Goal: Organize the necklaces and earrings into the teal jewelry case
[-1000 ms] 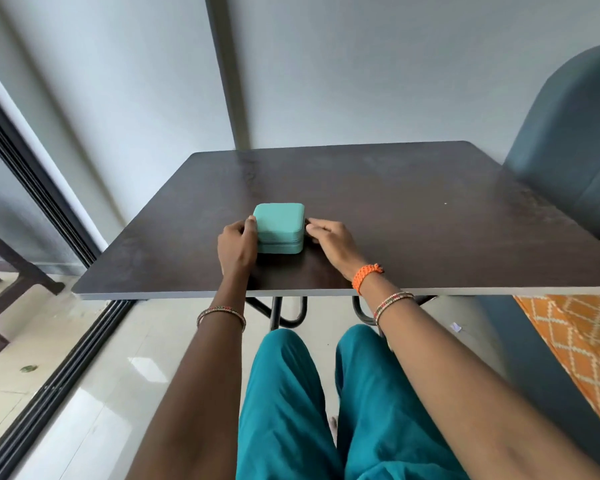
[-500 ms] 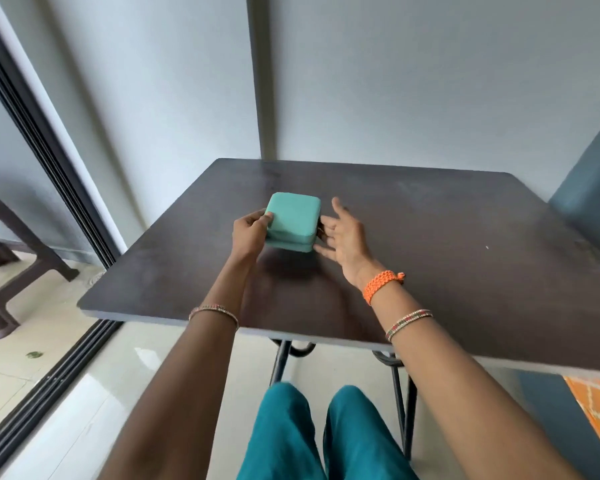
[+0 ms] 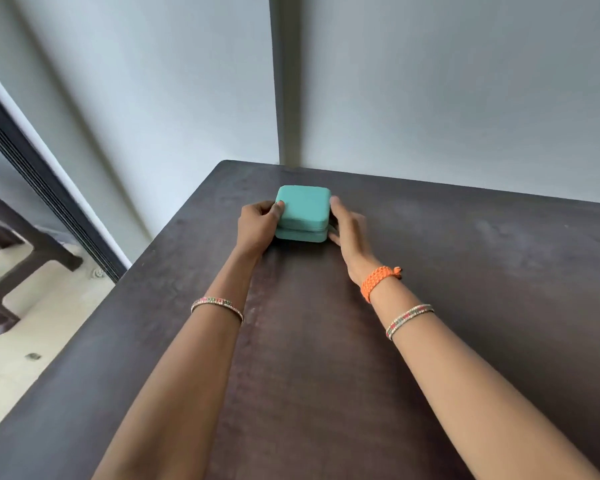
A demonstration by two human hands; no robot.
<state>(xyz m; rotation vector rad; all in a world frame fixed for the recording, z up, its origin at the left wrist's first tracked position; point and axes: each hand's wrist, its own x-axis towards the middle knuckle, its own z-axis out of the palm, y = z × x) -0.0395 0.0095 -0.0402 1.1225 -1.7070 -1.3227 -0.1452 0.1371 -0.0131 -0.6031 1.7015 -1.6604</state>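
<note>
The teal jewelry case (image 3: 303, 211) lies closed on the dark table (image 3: 465, 271), toward its far left part. My left hand (image 3: 258, 225) grips the case's left side, thumb on the lid. My right hand (image 3: 349, 233) lies flat against the case's right side with its fingers straight. No necklaces or earrings are in view.
A grey wall stands just behind the table's far edge. At the left a dark sliding-door frame (image 3: 49, 195) runs along the floor, with a dark stool (image 3: 11, 258) beyond it. The table's left edge drops to a pale tiled floor (image 3: 32, 341).
The case has gone from the table's near edge, lifted and tilted, to lying flat farther back. Both arms have stretched forward with it.
</note>
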